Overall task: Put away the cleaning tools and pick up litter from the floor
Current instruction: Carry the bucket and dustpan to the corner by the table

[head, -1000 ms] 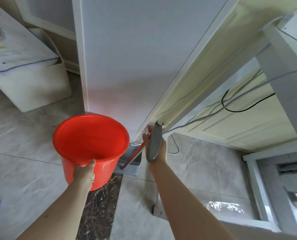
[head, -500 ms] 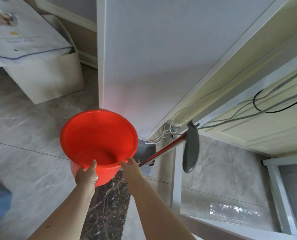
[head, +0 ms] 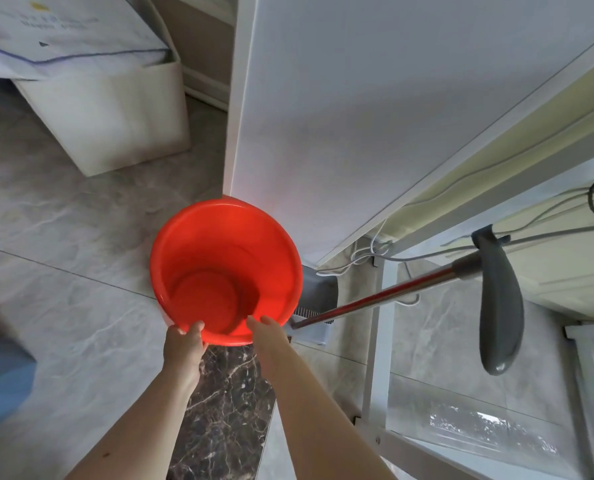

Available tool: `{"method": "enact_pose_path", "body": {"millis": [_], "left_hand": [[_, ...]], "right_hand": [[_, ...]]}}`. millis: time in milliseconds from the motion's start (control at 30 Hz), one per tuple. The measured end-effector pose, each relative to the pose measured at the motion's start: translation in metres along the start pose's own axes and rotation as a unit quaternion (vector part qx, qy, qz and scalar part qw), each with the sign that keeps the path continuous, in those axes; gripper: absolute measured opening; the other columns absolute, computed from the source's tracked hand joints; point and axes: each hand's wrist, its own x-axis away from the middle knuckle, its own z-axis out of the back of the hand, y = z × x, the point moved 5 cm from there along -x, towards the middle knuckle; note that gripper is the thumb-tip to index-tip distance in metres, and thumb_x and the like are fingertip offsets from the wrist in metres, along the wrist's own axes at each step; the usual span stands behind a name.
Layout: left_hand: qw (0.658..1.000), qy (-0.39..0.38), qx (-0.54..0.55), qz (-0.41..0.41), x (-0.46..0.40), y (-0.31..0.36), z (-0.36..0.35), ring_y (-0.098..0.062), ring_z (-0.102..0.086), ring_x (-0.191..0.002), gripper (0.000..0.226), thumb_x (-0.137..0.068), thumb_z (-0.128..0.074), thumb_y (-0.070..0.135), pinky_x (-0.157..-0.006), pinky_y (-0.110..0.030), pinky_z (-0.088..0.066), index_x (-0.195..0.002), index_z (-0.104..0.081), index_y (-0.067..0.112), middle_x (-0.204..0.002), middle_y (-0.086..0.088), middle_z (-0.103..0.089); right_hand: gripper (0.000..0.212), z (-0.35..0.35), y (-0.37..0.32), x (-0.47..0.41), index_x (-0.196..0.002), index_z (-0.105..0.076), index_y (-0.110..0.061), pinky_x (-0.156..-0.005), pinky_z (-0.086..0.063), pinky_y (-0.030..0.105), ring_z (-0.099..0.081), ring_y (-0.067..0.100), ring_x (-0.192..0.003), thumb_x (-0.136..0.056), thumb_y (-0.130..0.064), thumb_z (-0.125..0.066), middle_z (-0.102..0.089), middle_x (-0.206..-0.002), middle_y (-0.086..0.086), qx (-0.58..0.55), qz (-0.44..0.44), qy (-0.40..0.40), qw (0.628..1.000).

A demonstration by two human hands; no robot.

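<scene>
An empty red plastic bucket [head: 226,268] is in the middle of the view, above the tiled floor beside a white door panel. My left hand [head: 184,344] grips its near rim, thumb over the edge. My right hand [head: 266,332] holds the near rim further right, fingers over the edge. A tool with a red and metal pole [head: 385,296] and a grey handle [head: 500,306] leans to the right, free of both hands. Its grey head [head: 318,306] rests on the floor behind the bucket.
A white box [head: 108,109] with papers on top stands at the back left. White and black cables [head: 371,251] run along the cream wall at right. A white frame [head: 375,341] with glass stands at right. A blue object [head: 1,386] lies at the left edge.
My right hand let go of the tool's grey handle and came over to the bucket's rim. The tool now leans on its own. The bucket sank lower toward the floor.
</scene>
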Motion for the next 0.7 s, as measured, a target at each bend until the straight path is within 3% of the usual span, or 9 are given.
{"method": "enact_pose_path", "body": {"millis": [100, 233, 367, 500, 567, 633, 700], "left_hand": [[0.999, -0.022, -0.024, 0.01, -0.005, -0.008, -0.003, -0.025, -0.051, -0.104, 0.034, -0.093, -0.051, 0.003, -0.093, -0.037, -0.045, -0.125, -0.042, 0.001, -0.121, -0.014, -0.051], [0.998, 0.001, -0.043, 0.042, -0.006, -0.014, -0.01, -0.027, -0.046, -0.102, 0.036, -0.092, -0.053, 0.006, -0.102, -0.048, -0.044, -0.12, -0.03, 0.011, -0.112, -0.013, -0.043], [0.997, 0.026, -0.045, 0.054, 0.001, -0.015, -0.013, -0.034, -0.051, -0.114, 0.043, -0.094, -0.055, 0.016, -0.105, -0.051, -0.043, -0.128, -0.028, 0.012, -0.126, -0.02, -0.047], [0.996, 0.042, -0.018, 0.078, 0.008, -0.018, -0.018, -0.034, -0.052, -0.119, 0.044, -0.096, -0.051, 0.021, -0.106, -0.047, -0.043, -0.133, -0.029, 0.01, -0.137, -0.019, -0.046], [0.997, 0.024, 0.015, 0.075, 0.015, -0.02, -0.025, -0.03, -0.055, -0.112, 0.044, -0.099, -0.047, 0.017, -0.098, -0.036, -0.046, -0.138, -0.03, 0.007, -0.127, -0.013, -0.048], [0.998, 0.007, 0.014, 0.069, 0.025, -0.019, -0.03, -0.022, -0.056, -0.089, 0.045, -0.1, -0.043, 0.016, -0.085, -0.031, -0.046, -0.141, -0.028, 0.005, -0.108, -0.009, -0.048], [0.997, -0.007, 0.014, 0.071, 0.034, -0.019, -0.033, -0.021, -0.055, -0.094, 0.049, -0.101, -0.041, 0.017, -0.093, -0.033, -0.047, -0.145, -0.023, 0.005, -0.113, -0.013, -0.053]], "right_hand": [[0.055, -0.002, 0.01, -0.004, -0.146, -0.03, -0.007, -0.113, -0.029, 0.04, -0.036, 0.027, -0.137, -0.096, -0.023, -0.045, -0.037, -0.15, 0.011, -0.038, -0.018, -0.01, 0.999], [0.055, 0.006, 0.011, -0.009, -0.147, -0.029, -0.008, -0.113, -0.028, 0.041, -0.034, 0.027, -0.138, -0.096, -0.022, -0.045, -0.036, -0.15, 0.011, -0.053, -0.022, -0.002, 0.998], [0.053, 0.014, 0.009, -0.013, -0.146, -0.031, -0.009, -0.112, -0.028, 0.039, -0.034, 0.026, -0.138, -0.096, -0.019, -0.044, -0.037, -0.15, 0.01, -0.032, -0.01, 0.005, 0.999], [0.051, 0.017, 0.009, -0.01, -0.146, -0.033, -0.01, -0.112, -0.03, 0.038, -0.036, 0.026, -0.138, -0.096, -0.017, -0.042, -0.038, -0.149, 0.01, -0.011, -0.003, 0.009, 1.0], [0.051, 0.017, 0.01, -0.007, -0.145, -0.036, -0.012, -0.109, -0.032, 0.035, -0.038, 0.025, -0.136, -0.094, -0.012, -0.041, -0.04, -0.148, 0.01, 0.005, -0.003, -0.006, 1.0], [0.048, 0.016, 0.01, -0.005, -0.141, -0.042, -0.011, -0.108, -0.033, 0.036, -0.04, 0.027, -0.135, -0.092, -0.007, -0.042, -0.043, -0.146, 0.014, 0.025, -0.004, -0.027, 0.999], [0.045, 0.016, 0.012, -0.002, -0.137, -0.047, -0.008, -0.109, -0.034, 0.039, -0.041, 0.031, -0.134, -0.092, -0.004, -0.042, -0.046, -0.143, 0.02, 0.041, -0.011, -0.039, 0.998]]}}
